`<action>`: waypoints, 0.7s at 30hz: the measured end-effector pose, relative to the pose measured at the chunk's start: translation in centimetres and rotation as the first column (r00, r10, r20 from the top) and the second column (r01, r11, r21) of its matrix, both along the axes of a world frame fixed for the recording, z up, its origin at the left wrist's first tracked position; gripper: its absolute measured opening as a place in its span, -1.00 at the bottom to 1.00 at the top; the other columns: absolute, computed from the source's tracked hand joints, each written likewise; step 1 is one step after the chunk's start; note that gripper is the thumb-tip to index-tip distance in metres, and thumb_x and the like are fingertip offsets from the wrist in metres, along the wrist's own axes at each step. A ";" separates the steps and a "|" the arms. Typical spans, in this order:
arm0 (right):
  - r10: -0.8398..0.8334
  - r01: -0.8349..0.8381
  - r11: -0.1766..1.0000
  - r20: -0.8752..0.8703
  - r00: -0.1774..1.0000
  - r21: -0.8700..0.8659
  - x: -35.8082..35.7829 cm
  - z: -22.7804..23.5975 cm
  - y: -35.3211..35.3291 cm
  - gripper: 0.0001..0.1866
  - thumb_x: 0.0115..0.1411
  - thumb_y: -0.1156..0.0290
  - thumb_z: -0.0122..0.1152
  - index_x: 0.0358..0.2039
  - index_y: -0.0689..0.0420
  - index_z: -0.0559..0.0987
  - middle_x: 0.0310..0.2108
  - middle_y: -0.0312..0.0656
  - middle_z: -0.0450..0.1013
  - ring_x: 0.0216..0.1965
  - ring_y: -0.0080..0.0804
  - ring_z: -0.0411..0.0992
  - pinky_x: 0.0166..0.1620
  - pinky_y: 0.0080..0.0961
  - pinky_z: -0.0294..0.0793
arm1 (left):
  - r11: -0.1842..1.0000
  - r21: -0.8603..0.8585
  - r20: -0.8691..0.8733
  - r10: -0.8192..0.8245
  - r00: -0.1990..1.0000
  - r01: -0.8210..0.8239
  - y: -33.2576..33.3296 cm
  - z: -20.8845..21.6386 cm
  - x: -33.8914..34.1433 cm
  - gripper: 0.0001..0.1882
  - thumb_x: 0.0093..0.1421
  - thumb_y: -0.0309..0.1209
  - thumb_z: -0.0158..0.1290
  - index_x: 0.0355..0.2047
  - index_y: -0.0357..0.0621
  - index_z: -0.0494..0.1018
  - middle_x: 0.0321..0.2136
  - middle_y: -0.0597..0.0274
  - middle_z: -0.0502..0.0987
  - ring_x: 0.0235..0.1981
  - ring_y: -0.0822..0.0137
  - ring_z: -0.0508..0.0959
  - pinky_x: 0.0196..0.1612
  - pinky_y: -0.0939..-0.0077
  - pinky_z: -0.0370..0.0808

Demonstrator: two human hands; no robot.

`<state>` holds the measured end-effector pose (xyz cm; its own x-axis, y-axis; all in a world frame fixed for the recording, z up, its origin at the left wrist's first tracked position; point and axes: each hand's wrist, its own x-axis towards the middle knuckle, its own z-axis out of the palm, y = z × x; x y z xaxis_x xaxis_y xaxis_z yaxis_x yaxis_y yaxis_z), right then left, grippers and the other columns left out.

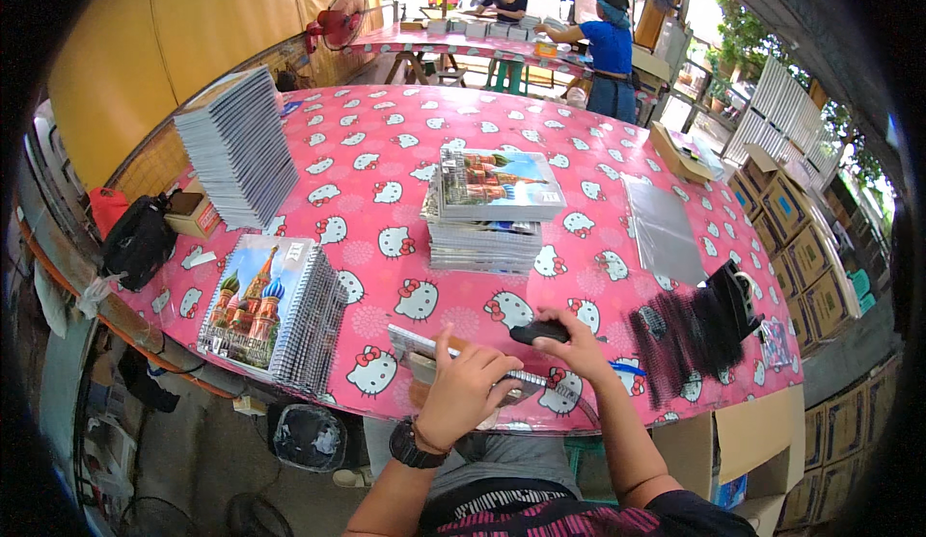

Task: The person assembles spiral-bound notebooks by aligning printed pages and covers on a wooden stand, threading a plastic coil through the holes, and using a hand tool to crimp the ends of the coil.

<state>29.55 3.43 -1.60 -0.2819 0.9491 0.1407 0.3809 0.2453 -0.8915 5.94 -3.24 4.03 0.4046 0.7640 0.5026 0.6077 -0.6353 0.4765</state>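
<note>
At the near edge of the pink table, my left hand (461,388) curls over a spiral notebook (415,346), thumb and fingers gripping it. A row of binding coil (526,379) runs along its edge, toward my right hand. My right hand (576,346) is closed around a small rounded black object (537,332), held just above the coil; its exact kind is unclear. A blue pen (629,368) lies beside my right forearm. Left of my hands stands a pile of spiral-bound notebooks (253,310) with a domed-cathedral cover.
Beyond my hands sits a middle stack of notebooks (485,246); a tall stack (236,151) rises at far left. To the right lie a bundle of black binding coils (685,339) and clear plastic sheets (666,228). A black bag (140,240) rests at left. Two people work at a far table.
</note>
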 end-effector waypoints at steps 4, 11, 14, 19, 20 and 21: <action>-0.226 0.010 0.943 0.620 0.752 0.331 1.7 -3.8 -1.0 -0.34 -0.16 0.04 0.38 -0.07 0.13 0.46 0.12 -0.05 0.26 0.08 0.01 0.27 0.14 -0.23 0.24 | 0.999 -0.027 0.027 -0.038 0.999 0.038 1.3 -0.3 0.7 -0.74 0.00 -0.31 0.16 -0.25 0.07 0.50 -0.36 0.33 0.50 -0.21 0.30 0.48 0.07 0.12 0.12; -0.056 0.024 0.949 0.094 0.994 0.314 1.2 8.1 -1.6 -0.45 -0.25 0.22 0.43 -0.18 0.13 0.54 0.03 -0.07 0.33 0.03 0.01 0.29 0.10 -0.18 0.26 | 0.996 -0.059 0.019 -0.067 0.998 0.068 2.1 -0.6 -1.1 -0.62 -0.05 -0.36 0.18 -0.17 -0.03 0.43 -0.32 0.23 0.49 -0.18 0.23 0.46 0.00 0.25 0.16; -0.010 -0.262 0.788 0.436 0.900 0.558 -0.5 12.4 -4.7 -0.47 -0.32 0.25 0.43 -0.25 0.13 0.56 0.00 -0.07 0.36 0.10 -0.02 0.23 0.10 -0.19 0.24 | 0.990 -0.090 0.035 -0.102 0.994 0.105 2.5 0.0 -0.4 -0.58 -0.06 -0.38 0.19 -0.14 -0.05 0.40 -0.32 0.18 0.49 -0.18 0.21 0.46 -0.01 0.26 0.15; 0.128 -0.456 0.778 0.601 0.789 0.432 -1.9 10.8 -5.8 -0.53 -0.35 0.33 0.41 -0.32 0.12 0.54 0.02 -0.17 0.37 0.13 0.09 0.16 0.12 -0.06 0.22 | 0.987 -0.125 0.058 -0.089 0.994 0.096 2.7 0.1 -0.3 -0.54 -0.04 -0.39 0.19 -0.09 -0.05 0.36 -0.33 0.16 0.49 -0.19 0.20 0.46 -0.01 0.27 0.15; 0.074 -0.419 0.771 0.586 0.807 0.479 -1.5 11.8 -5.4 -0.53 -0.33 0.31 0.41 -0.31 0.14 0.53 0.04 -0.18 0.36 0.14 0.09 0.16 0.13 -0.05 0.22 | 0.988 -0.130 0.052 -0.076 0.996 0.082 2.7 0.3 -0.4 -0.55 -0.03 -0.38 0.19 -0.09 -0.05 0.36 -0.34 0.17 0.49 -0.21 0.19 0.46 0.00 0.25 0.15; 0.017 -0.373 0.769 0.566 0.824 0.520 -1.3 12.5 -5.1 -0.52 -0.32 0.30 0.41 -0.30 0.15 0.52 0.05 -0.18 0.34 0.14 0.09 0.16 0.14 -0.04 0.22 | 0.991 -0.112 0.059 -0.072 0.996 0.078 2.6 0.1 -0.4 -0.56 -0.03 -0.37 0.19 -0.10 -0.04 0.37 -0.34 0.17 0.49 -0.21 0.20 0.46 0.00 0.24 0.15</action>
